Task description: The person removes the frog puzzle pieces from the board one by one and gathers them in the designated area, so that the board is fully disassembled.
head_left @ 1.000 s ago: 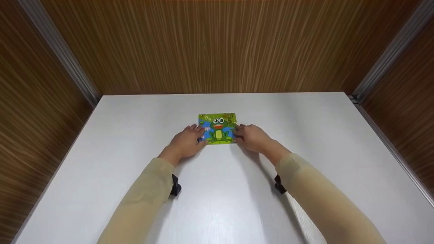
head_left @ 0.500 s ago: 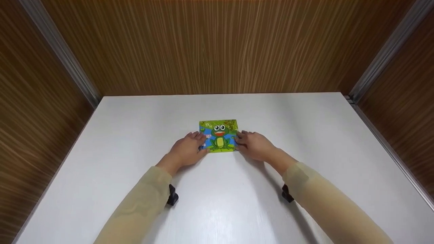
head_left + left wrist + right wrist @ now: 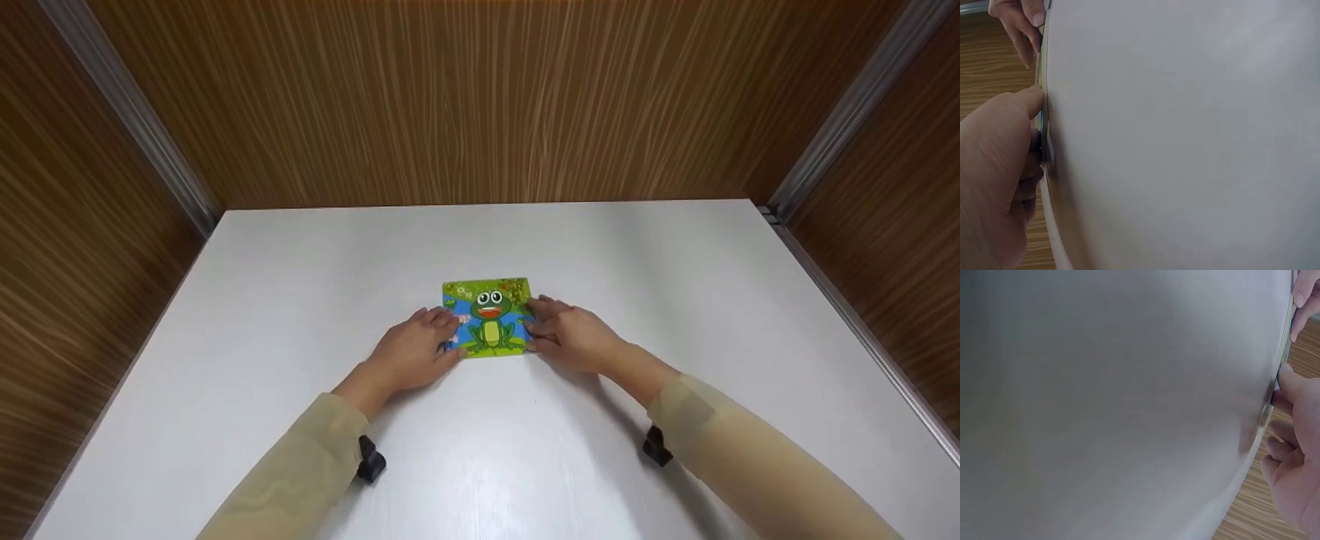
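A square board with a cartoon frog picture [image 3: 491,322], green, blue and yellow, lies on the white table. My left hand [image 3: 416,349] holds its left edge, with fingers over the side and the thumb at the near left corner. On the opposite edge, my right hand [image 3: 581,337] grips with thumb and fingers. Both wrist views show the board only as a thin edge: the left thumb [image 3: 1030,100] touches it in one, the right thumb [image 3: 1289,379] in the other. The fingertips beneath or behind the edge are partly hidden.
The white tabletop [image 3: 315,277] stretches around the board. A brown wood-grain panel [image 3: 480,105] rises behind its far edge, with similar panels at both sides. Metal strips [image 3: 847,112] run along the corners. Small black devices [image 3: 371,459] sit at both sleeve cuffs.
Both hands have drawn the frog picture board toward the person, lower in the head view and slightly right. Their hold on its two sides looks the same.
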A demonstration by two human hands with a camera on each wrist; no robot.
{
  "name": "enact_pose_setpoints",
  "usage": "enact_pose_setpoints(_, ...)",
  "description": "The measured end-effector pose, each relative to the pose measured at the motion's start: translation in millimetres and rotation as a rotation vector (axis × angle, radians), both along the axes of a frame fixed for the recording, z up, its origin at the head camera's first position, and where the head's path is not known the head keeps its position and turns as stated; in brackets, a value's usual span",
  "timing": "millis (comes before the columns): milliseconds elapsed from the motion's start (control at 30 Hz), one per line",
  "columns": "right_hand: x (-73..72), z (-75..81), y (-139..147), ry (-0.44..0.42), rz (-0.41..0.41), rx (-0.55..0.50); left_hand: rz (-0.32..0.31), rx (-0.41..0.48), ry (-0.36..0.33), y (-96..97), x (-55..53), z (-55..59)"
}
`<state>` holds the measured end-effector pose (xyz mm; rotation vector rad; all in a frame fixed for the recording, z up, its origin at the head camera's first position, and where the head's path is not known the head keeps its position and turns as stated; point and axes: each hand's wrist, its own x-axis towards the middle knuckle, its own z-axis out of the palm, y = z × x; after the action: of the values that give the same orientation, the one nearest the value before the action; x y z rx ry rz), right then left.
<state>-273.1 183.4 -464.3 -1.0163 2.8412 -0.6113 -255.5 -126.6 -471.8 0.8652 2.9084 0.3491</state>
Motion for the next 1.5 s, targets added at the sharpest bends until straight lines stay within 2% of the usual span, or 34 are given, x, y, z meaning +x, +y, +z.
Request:
enact_pose_setpoints(233,8.8,-4.5,11,-0.016,0.068,-0.052,-0.025,0.006,-0.007,-0.3,10.5,-2.9)
enact_pose_setpoints(567,26.5,-6.6,20,-0.040,0.101,-0.083,-0.054,0.040,0.010,2.4,31.0,-3.6)
enact_pose_setpoints(867,41.5,-8.5,26,0.005,0.130,-0.093,-0.094,0.061,0.040,3.8,49.5,-3.7)
enact_pose_setpoints(1100,54.3,-9.2,31,0.013,0.119,-0.066,-0.104,0.020,0.042,7.2,59.5,-4.6)
enact_pose_setpoints(1267,61.6,-7.3,32,0.025,0.124,-0.057,-0.111,0.032,0.044,6.8,66.7,-4.3)
enact_pose_setpoints(1500,67.0,-6.0,31,0.040,0.119,-0.035,-0.111,0.033,0.041,5.1,69.7,-3.4)
